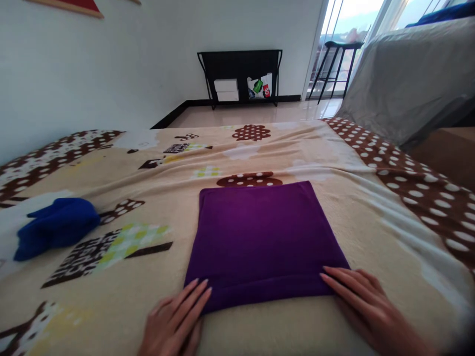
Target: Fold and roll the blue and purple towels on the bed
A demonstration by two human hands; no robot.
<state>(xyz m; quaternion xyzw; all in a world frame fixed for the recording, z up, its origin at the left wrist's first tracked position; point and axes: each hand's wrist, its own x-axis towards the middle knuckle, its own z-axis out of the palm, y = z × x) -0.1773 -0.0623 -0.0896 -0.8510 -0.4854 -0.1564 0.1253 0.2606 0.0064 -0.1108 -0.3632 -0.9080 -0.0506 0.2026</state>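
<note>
A purple folded cloth (260, 237) lies flat on the patterned blanket (267, 326) in front of me, with a fold line along its near edge. At the cloth's near left corner, my left hand (178, 316) rests with its fingers stretched out, the tips on the fabric. My right hand (365, 301) lies likewise over the near right corner, fingers long and flat. Both thumbs are mostly hidden below the fingers. To the left, a crumpled blue cloth (57, 227) sits apart from either hand.
Several shallow wrinkles cross the blanket beyond the purple cloth. Past its far edge, a black rack (241, 64) holding white boxes (226, 90) stands against the wall. A black stool (337, 64) is by the window, and a grey-covered bulky piece (411, 74) stands at the right.
</note>
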